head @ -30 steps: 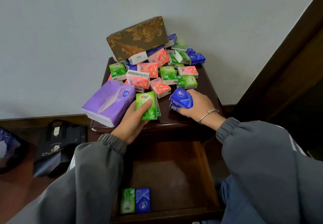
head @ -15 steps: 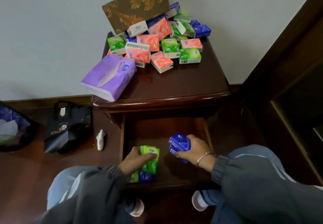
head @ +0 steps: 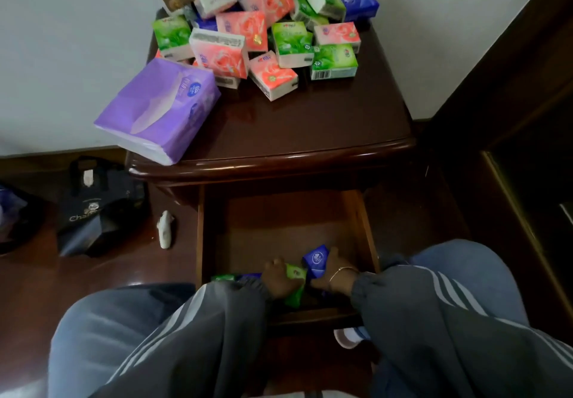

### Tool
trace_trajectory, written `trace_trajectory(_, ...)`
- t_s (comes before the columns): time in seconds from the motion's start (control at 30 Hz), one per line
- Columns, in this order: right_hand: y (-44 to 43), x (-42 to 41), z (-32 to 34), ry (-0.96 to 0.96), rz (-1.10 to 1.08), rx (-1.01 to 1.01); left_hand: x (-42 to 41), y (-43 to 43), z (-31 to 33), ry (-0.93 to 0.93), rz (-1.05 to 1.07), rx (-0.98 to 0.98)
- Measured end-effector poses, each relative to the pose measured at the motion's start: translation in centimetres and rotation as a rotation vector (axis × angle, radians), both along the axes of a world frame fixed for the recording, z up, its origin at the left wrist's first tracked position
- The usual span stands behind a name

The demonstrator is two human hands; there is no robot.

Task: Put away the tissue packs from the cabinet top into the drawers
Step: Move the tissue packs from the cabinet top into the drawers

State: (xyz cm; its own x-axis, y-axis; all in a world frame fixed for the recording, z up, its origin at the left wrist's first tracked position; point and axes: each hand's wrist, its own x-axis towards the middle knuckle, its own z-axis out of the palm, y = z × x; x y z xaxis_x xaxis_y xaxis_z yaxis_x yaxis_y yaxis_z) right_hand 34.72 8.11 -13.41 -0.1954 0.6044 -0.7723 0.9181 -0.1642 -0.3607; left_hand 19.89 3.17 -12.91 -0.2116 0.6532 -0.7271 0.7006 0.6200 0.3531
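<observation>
Dim, soft light; drawer (head: pixel 288 217) in shadow; slight blur, wide-angle warp esp. edges

Both arms wear a dark grey track jacket. The left sleeve (head: pixel 217 320) and right sleeve (head: pixel 434 320) carry pale stripes running lengthwise (three show on the right) and end in gathered elastic cuffs just behind the left grip (head: pixel 277 279) and right grip (head: pixel 333 269). A thin metal bracelet (head: pixel 342 270) circles the right wrist. Faded blue jeans (head: pixel 102 329) cover the knees, and a pale shoe (head: pixel 350 337) shows blue stripes.
</observation>
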Motion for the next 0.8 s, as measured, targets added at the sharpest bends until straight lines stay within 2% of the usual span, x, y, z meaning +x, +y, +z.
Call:
trace_trajectory(0.07,0.6,0.0,-0.4,0.02,0.037,-0.079,-0.1,-0.1,-0.3,0.041,-0.116,-0.004)
trace_trajectory(0.17,1.9,-0.1,-0.6,0.051,-0.105,-0.156,-1.0,0.0,-0.4,0.071,-0.244,0.036)
trace_trajectory(0.33,2.9,0.1,-0.5,-0.012,0.001,-0.114,-1.7,-0.1,0.0,0.355,-0.629,0.248)
trace_trajectory(0.5,2.7,0.6,-0.8,0.071,-0.009,-0.123,-4.0,1.5,0.5,0.406,-0.848,0.114)
trace_trajectory(0.57,2.7,0.9,-0.8,0.11,-0.02,-0.129,-4.8,1.6,0.5,0.359,-0.853,0.059)
trace_trajectory(0.7,2.3,1.0,-0.8,0.184,0.016,-0.129,-6.0,0.7,0.2,0.057,-0.635,-0.069)
trace_trajectory(0.8,2.2,0.9,-0.5,0.172,0.086,-0.151,-6.7,0.0,0.1,0.001,-0.675,-0.068)
